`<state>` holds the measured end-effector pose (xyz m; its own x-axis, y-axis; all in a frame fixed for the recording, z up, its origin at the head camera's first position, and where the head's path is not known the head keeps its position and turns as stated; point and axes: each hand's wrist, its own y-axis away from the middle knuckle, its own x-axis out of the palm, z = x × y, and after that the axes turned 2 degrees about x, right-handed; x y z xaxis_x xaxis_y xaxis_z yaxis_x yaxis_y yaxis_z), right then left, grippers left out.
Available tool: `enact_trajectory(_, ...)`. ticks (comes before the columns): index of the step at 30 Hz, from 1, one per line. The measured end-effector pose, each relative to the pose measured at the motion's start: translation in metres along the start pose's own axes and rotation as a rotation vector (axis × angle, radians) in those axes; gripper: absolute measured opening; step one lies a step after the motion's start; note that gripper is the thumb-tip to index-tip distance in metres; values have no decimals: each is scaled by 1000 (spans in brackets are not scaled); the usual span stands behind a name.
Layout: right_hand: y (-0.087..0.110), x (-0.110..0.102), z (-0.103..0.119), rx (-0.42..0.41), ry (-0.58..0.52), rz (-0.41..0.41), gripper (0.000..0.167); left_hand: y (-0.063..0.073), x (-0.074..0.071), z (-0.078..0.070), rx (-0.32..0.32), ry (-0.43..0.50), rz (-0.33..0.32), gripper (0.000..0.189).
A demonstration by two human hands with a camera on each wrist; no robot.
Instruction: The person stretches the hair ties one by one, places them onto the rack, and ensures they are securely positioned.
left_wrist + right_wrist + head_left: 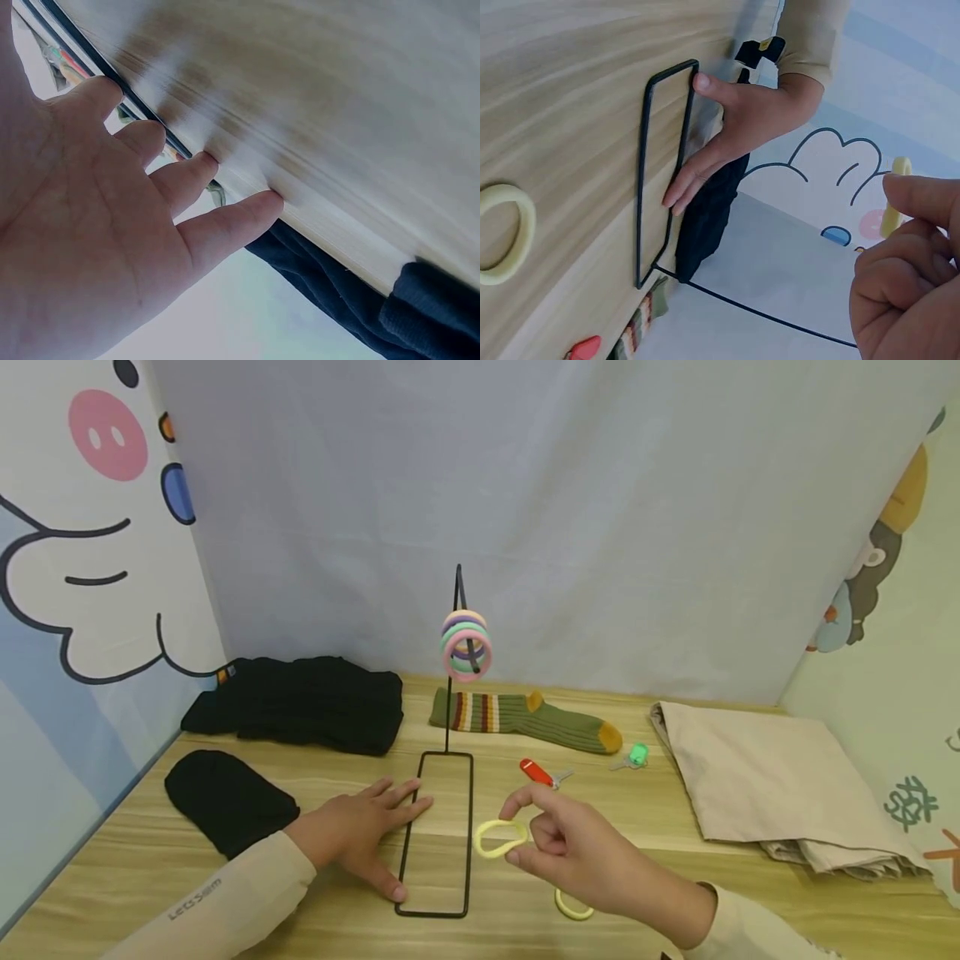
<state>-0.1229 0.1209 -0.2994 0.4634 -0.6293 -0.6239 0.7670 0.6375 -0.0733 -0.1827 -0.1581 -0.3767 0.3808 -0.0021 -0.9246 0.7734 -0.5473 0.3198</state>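
Note:
Between thumb and index finger, my right hand (581, 852) pinches a yellow hair tie (487, 853), held above the table to the right of a black wire stand (468, 827). Fingers spread, my left hand (367, 827) rests on the table with its fingertips and thumb at the left side of the stand's rectangular base. From the base a thin post rises to an arm, where several coloured hair ties (467, 653) hang, a pink one in front. Another yellow hair tie (573, 906) lies on the table, partly hidden below the right hand in the head view.
Black folded cloth (300, 706) and a smaller black piece (225, 797) lie on the left. Behind the stand is a green striped sock (517, 714). Keys with a red tag (536, 772) and a green tag (638, 755) lie right of centre, near beige folded cloth (765, 777).

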Motion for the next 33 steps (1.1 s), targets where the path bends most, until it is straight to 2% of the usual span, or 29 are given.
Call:
enact_trajectory(11,-11,-4,24,-158,42,-121,23,-1,0,-1,-19,-6,14,110)
enact_trajectory(17,-18,-8,37,-239,23,-200,23,-1,-1,-2,-21,-6,16,110)
enact_trajectory(22,-21,-13,46,-260,0,-253,24,-2,0,0,-16,-11,12,110)
enact_trajectory(27,-23,-19,54,-340,10,-317,25,-3,2,2,-13,-18,5,111)
enact_trajectory(33,-28,-27,65,-390,87,-417,26,-3,3,3,-3,-14,2,111)
